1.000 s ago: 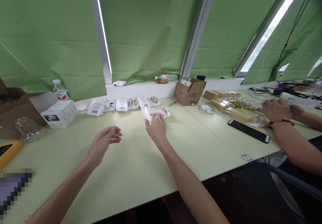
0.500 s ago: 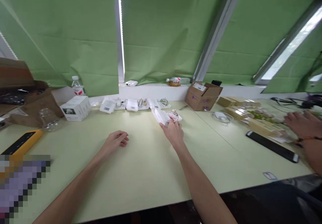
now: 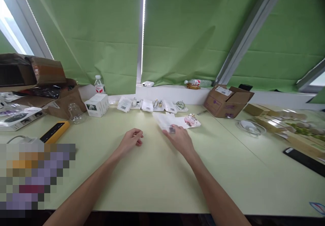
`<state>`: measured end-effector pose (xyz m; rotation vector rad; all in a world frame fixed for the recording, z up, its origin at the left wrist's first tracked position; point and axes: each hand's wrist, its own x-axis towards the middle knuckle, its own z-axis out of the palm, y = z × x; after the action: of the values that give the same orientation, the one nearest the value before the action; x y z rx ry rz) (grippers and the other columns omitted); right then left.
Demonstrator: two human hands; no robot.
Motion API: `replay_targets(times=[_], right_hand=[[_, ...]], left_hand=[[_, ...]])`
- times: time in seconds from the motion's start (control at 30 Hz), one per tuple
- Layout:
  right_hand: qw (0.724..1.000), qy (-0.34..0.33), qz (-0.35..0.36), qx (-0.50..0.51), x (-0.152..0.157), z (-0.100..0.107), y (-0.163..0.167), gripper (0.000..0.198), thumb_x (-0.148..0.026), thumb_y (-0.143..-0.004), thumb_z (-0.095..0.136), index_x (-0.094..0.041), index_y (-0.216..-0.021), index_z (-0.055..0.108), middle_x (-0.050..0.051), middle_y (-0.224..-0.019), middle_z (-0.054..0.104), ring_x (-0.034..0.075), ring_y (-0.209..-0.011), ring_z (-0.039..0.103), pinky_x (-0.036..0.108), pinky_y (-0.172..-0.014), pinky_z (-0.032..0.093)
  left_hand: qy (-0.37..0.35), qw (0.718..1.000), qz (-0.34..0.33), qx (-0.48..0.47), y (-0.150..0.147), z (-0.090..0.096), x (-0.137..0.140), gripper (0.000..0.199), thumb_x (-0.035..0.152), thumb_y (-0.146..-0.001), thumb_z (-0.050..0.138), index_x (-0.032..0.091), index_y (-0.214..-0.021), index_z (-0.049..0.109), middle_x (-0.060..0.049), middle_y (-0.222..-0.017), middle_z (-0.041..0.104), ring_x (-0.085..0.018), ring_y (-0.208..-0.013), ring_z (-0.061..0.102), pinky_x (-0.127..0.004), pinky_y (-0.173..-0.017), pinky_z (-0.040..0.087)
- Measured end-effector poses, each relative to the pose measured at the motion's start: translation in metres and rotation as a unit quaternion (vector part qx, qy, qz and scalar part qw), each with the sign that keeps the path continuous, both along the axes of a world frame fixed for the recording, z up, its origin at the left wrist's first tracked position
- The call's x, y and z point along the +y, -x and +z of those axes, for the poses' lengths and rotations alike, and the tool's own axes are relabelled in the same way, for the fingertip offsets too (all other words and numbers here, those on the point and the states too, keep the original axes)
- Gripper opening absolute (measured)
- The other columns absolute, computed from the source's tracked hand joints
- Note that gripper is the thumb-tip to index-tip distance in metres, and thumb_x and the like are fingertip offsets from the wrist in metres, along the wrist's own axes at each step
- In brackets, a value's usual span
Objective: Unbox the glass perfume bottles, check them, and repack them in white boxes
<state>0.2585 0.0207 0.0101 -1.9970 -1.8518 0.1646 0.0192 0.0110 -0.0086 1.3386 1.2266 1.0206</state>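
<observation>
My right hand [image 3: 180, 138] pinches the near edge of a white, translucent lid [image 3: 161, 119], which tilts up and is blurred by motion. Beside it lies a white open tray [image 3: 179, 121] holding a round pink bottle [image 3: 191, 120] with a gold-coloured top. Whether lid and tray are joined is hard to see. To the left, my left hand [image 3: 132, 138] rests on the table with loosely curled fingers apart, holding nothing. Behind both hands, along the wall, stand several similar opened packs with barcode labels [image 3: 147, 105] and small bottles, among them a round clear one [image 3: 180, 104].
White boxes [image 3: 96, 104], a clear jar [image 3: 75, 114] and a yellow-black power strip [image 3: 55, 132] are at left. A cardboard box [image 3: 223, 102], a coiled white cable [image 3: 251, 127], yellow cartons [image 3: 304, 141] and a long black object [image 3: 304, 160] are at right. Bottles [image 3: 200, 83] lie on the ledge.
My view has turned right. My right hand has raised the lid and drawn it left, away from the pink bottle. My left hand keeps its place. Another person's hand has left the view.
</observation>
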Motion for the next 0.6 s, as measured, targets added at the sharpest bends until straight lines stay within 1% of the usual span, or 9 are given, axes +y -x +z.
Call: replay_targets(times=[0.07, 0.13, 0.2, 0.3, 0.4, 0.47, 0.5, 0.57, 0.6], right_hand=[[0.996, 0.016, 0.085, 0.026, -0.006, -0.004, 0.014, 0.066, -0.066, -0.084, 0.04, -0.02, -0.129, 0.051, 0.013, -0.123, 0.057, 0.027, -0.115, 0.05, 0.032, -0.09, 0.039], [0.992, 0.021, 0.115, 0.049, -0.01, -0.008, 0.023, 0.065, -0.065, -0.087, 0.037, -0.021, -0.132, 0.049, 0.012, -0.125, 0.057, 0.026, -0.114, 0.052, 0.032, -0.09, 0.04], [0.99, -0.007, 0.129, 0.048, -0.011, -0.011, 0.026, 0.058, -0.06, -0.089, 0.039, -0.02, -0.131, 0.05, 0.011, -0.125, 0.057, 0.025, -0.115, 0.051, 0.033, -0.092, 0.039], [0.988, -0.073, 0.13, 0.03, -0.007, -0.013, 0.02, 0.044, -0.048, -0.091, 0.044, -0.018, -0.12, 0.059, 0.01, -0.119, 0.06, 0.024, -0.114, 0.05, 0.033, -0.095, 0.038], [0.984, -0.148, 0.099, 0.025, 0.002, -0.012, 0.008, 0.036, -0.04, -0.093, 0.043, -0.017, -0.109, 0.065, 0.011, -0.112, 0.061, 0.024, -0.11, 0.051, 0.033, -0.096, 0.039], [0.981, -0.184, 0.063, 0.02, 0.008, -0.013, -0.002, 0.034, -0.038, -0.093, 0.043, -0.017, -0.106, 0.067, 0.012, -0.112, 0.06, 0.025, -0.111, 0.049, 0.036, -0.097, 0.038], [0.98, -0.194, 0.044, 0.014, 0.01, -0.014, -0.007, 0.034, -0.038, -0.092, 0.044, -0.018, -0.104, 0.068, 0.012, -0.114, 0.058, 0.026, -0.114, 0.047, 0.037, -0.099, 0.037], [0.983, -0.183, 0.033, -0.009, 0.016, -0.019, -0.015, 0.033, -0.04, -0.089, 0.048, -0.019, -0.101, 0.07, 0.014, -0.121, 0.054, 0.028, -0.122, 0.041, 0.041, -0.102, 0.033], [0.985, -0.167, 0.034, -0.019, 0.018, -0.022, -0.018, 0.033, -0.04, -0.089, 0.049, -0.019, -0.101, 0.071, 0.015, -0.124, 0.052, 0.029, -0.125, 0.038, 0.042, -0.103, 0.032]], left_hand=[[-0.009, 0.999, 0.029, 0.008, 0.0, -0.002, 0.0, 0.047, 0.057, -0.079, 0.054, 0.016, -0.103, 0.058, -0.013, -0.109, 0.06, -0.014, -0.068, 0.061, -0.028, -0.06, 0.052], [-0.024, 0.997, 0.059, 0.044, 0.002, -0.003, 0.001, 0.05, 0.057, -0.08, 0.052, 0.017, -0.11, 0.054, -0.013, -0.114, 0.058, -0.013, -0.064, 0.059, -0.027, -0.053, 0.049], [-0.063, 0.988, 0.086, 0.11, 0.004, -0.005, 0.002, 0.051, 0.056, -0.081, 0.051, 0.018, -0.115, 0.052, -0.011, -0.113, 0.058, -0.012, -0.061, 0.056, -0.027, -0.052, 0.046], [-0.14, 0.957, 0.129, 0.221, 0.008, -0.007, 0.001, 0.047, 0.054, -0.083, 0.049, 0.019, -0.115, 0.054, -0.009, -0.111, 0.059, -0.013, -0.061, 0.055, -0.03, -0.06, 0.046], [-0.178, 0.932, 0.129, 0.289, 0.009, -0.008, -0.003, 0.042, 0.052, -0.086, 0.045, 0.022, -0.114, 0.055, -0.007, -0.115, 0.057, -0.013, -0.06, 0.054, -0.032, -0.064, 0.046], [-0.196, 0.916, 0.115, 0.331, 0.007, -0.007, -0.006, 0.04, 0.051, -0.089, 0.041, 0.023, -0.114, 0.055, -0.006, -0.118, 0.056, -0.015, -0.067, 0.058, -0.032, -0.064, 0.047], [-0.21, 0.908, 0.109, 0.346, 0.006, -0.007, -0.007, 0.039, 0.05, -0.09, 0.039, 0.024, -0.114, 0.055, -0.006, -0.119, 0.055, -0.017, -0.074, 0.06, -0.032, -0.066, 0.048], [-0.248, 0.89, 0.096, 0.37, 0.003, -0.008, -0.009, 0.037, 0.047, -0.091, 0.038, 0.024, -0.115, 0.055, -0.006, -0.123, 0.054, -0.021, -0.095, 0.06, -0.034, -0.076, 0.05], [-0.27, 0.88, 0.088, 0.38, 0.002, -0.01, -0.009, 0.037, 0.046, -0.092, 0.038, 0.024, -0.116, 0.055, -0.006, -0.127, 0.053, -0.023, -0.107, 0.057, -0.035, -0.083, 0.049]])
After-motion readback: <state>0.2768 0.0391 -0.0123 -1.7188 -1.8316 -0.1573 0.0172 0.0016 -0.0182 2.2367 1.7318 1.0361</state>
